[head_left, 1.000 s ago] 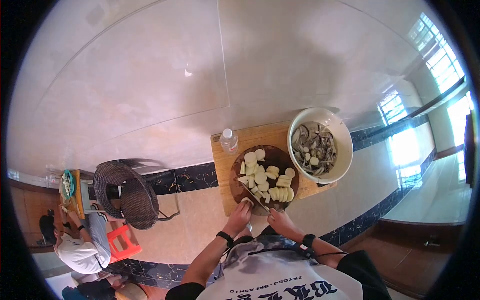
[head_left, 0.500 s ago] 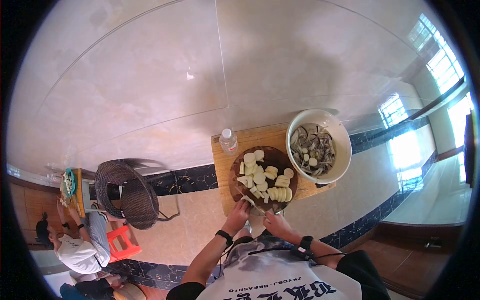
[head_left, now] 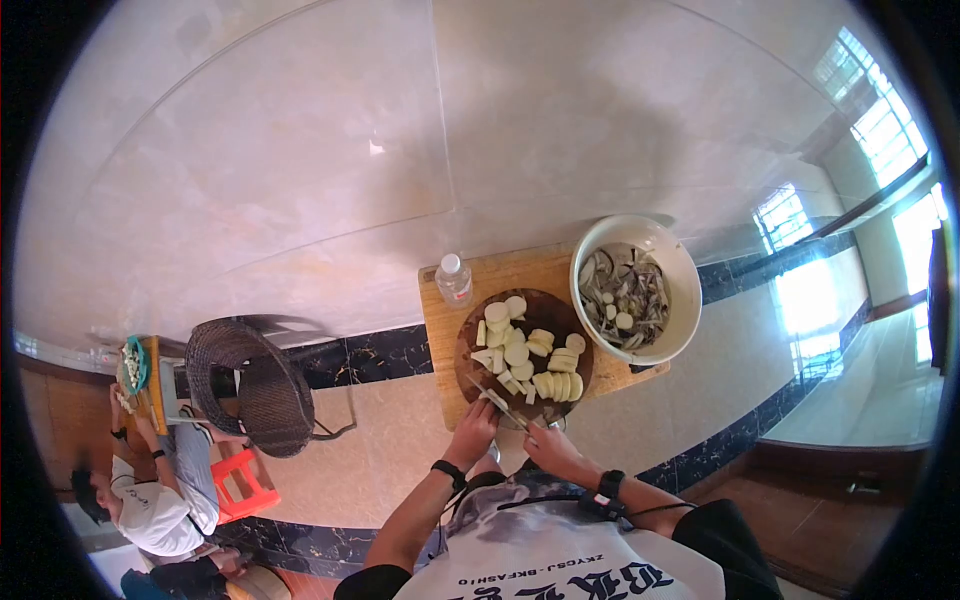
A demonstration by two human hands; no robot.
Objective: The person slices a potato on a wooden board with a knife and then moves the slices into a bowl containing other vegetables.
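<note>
A round dark cutting board (head_left: 560, 325) lies on a wooden table (head_left: 445, 350) and carries several pale vegetable slices (head_left: 540, 358). At the board's near edge my left hand (head_left: 473, 421) presses down on a pale vegetable piece (head_left: 492, 396). My right hand (head_left: 548, 447) grips a knife (head_left: 502, 400), with its blade lying across the board next to my left fingers.
A white bowl (head_left: 672, 340) with dark peelings and scraps stands to the right of the board. A clear plastic bottle (head_left: 454, 279) stands at the table's far left corner. On the left are a wicker chair (head_left: 250, 385), an orange stool (head_left: 243, 484) and a seated person (head_left: 150, 495).
Both hands have shifted slightly toward me along the board's near edge, and the knife has moved with them. The seated person on the left has moved lower.
</note>
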